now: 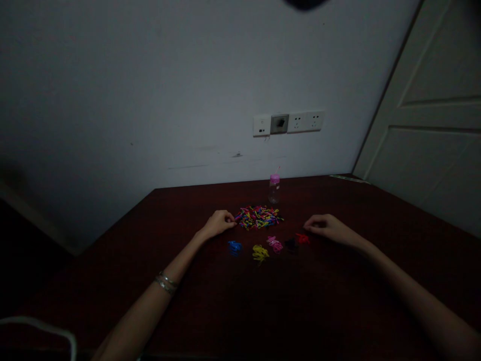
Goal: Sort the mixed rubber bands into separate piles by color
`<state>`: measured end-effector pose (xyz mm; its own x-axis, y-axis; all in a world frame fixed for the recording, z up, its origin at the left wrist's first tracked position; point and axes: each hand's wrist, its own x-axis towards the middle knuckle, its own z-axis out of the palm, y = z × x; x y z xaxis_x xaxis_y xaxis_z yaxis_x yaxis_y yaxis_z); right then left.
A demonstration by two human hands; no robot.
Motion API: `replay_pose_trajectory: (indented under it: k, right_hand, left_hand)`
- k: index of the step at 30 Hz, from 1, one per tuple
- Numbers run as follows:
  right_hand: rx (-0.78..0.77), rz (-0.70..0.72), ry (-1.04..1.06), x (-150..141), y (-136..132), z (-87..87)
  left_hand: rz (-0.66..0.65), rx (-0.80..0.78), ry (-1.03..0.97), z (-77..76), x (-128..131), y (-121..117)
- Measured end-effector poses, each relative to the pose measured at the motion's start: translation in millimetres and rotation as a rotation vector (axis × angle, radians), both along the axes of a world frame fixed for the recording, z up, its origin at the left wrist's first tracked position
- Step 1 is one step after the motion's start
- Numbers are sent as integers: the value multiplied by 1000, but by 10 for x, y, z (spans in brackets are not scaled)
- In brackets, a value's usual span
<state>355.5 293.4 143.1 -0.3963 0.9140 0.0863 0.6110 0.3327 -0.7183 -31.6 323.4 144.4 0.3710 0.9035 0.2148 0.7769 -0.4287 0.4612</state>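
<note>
A heap of small mixed-colour rubber bands (259, 217) lies on the dark red table. My left hand (220, 222) rests at the heap's left edge, thumb and fingertips closed together; what they hold, if anything, is too small to tell. In front of the heap are sorted little piles: blue bands (235, 246), yellow bands (260, 253), pink bands (274, 244), black bands (291, 244) and red bands (302, 238). Just right of and above the red pile, my right hand (323, 225) has its fingers pressed together; anything between them cannot be made out.
Behind the heap stands a clear bottle with a pink lid (274, 188). Sockets and switches (288, 123) are set in the wall beyond the table (195, 200). A white door (432, 110) is at the right, and a pale cable (41, 324) curves at the lower left.
</note>
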Motion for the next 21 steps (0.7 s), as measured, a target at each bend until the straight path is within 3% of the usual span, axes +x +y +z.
replay_pose_trajectory:
  k: [9, 21]
  right_hand:
    - [-2, 18, -33, -13, 14, -38]
    - [6, 19, -45, -10, 17, -52]
  left_hand:
    - [-18, -12, 57, -17, -3, 15]
    - [55, 71, -194, 107, -26, 25]
